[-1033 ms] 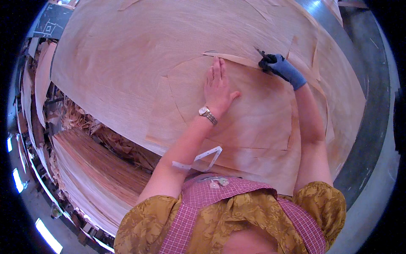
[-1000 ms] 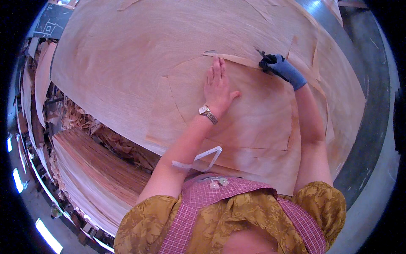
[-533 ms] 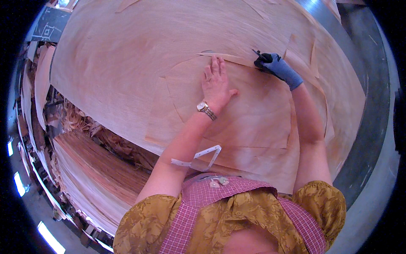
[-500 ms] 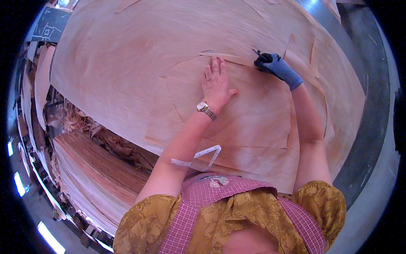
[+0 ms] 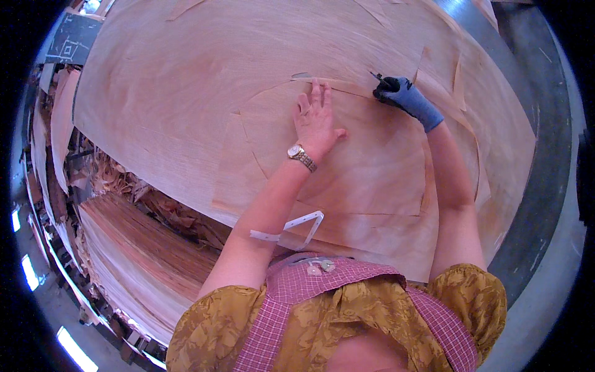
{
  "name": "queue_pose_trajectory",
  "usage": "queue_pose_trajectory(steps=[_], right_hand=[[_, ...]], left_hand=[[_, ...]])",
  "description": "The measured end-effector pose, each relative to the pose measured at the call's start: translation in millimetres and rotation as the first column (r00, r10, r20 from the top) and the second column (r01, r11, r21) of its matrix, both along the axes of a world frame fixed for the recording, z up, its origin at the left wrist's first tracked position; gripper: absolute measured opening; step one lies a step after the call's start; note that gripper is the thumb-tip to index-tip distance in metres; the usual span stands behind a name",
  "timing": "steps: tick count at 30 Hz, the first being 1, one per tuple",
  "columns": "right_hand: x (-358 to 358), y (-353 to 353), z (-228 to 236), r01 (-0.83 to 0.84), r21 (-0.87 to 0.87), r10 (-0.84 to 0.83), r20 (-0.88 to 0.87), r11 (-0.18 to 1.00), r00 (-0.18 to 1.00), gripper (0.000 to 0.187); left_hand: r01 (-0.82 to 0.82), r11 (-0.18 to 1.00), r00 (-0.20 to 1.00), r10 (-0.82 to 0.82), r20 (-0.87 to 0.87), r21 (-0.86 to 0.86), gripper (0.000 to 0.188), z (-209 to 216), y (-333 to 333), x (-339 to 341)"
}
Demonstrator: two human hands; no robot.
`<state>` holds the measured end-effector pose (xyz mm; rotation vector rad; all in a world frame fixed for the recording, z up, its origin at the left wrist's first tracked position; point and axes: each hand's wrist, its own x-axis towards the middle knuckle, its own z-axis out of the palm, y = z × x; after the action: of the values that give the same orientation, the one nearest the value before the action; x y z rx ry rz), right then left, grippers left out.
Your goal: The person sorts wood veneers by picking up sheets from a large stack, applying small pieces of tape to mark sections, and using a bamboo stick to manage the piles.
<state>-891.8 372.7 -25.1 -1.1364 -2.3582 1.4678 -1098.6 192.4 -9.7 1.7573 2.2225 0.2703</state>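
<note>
My left hand (image 5: 315, 121), bare and with a wristwatch (image 5: 300, 155) above it, lies flat with fingers spread on a thin wood veneer sheet (image 5: 372, 158). Its fingertips reach the far edge of a patch of veneer, where a small grey gap (image 5: 302, 75) shows. To the right, my right hand (image 5: 396, 93) wears a blue glove with black fingers. It is closed around a slim dark knife-like tool (image 5: 375, 75), whose tip points up and left, close to the veneer. Most of the tool is hidden in the fist.
Torn veneer strips (image 5: 458, 84) lie to the right of the gloved hand. A white folded strip with dots (image 5: 304, 220) sits by my left forearm. On the left are a veneer stack (image 5: 136, 242) and shredded scraps (image 5: 111, 173). A dark table edge (image 5: 545, 155) curves along the right.
Beside my left fingertips, the veneer's raised edge has shifted, and the grey gap there shows more. My left fingers have moved slightly; the gloved hand has hardly moved.
</note>
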Motion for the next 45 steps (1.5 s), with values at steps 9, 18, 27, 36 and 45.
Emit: queue_pose_trajectory(steps=[9, 18, 27, 36, 45], right_hand=[[0.2, -15.0, 45.1, 0.297, -0.362, -0.279, 0.102, 0.884, 0.955, 0.031], [-29.0, -83.0, 81.6, 0.276, -0.396, -0.298, 0.006, 0.876, 0.954, 0.028], [-65.0, -66.2, 40.3, 0.283, -0.130, -0.311, -0.440, 0.950, 0.843, 0.030], [-103.5, -33.9, 36.5, -0.087, -0.305, 0.024, -0.206, 0.948, 0.978, 0.020], [-50.9, 8.6, 27.4, 0.077, -0.034, -0.075, 0.063, 0.996, 0.995, 0.027]], left_hand=[[-0.015, 0.999, 0.999, 0.013, 0.046, 0.042, 0.128, -1.2, 6.8, -3.2], [-0.105, 0.925, 0.992, 0.072, 0.104, 0.364, 0.085, 5.5, 11.9, -3.9], [-0.303, 0.858, 0.711, -0.087, 0.698, 0.415, 0.039, -12.4, 18.0, -33.9], [-0.396, 0.906, 0.277, -0.038, 0.960, 0.150, 0.050, 8.5, 15.2, -48.1], [-0.171, 0.942, 0.919, 0.047, 0.391, 0.288, 0.070, -12.6, 5.9, -26.0]])
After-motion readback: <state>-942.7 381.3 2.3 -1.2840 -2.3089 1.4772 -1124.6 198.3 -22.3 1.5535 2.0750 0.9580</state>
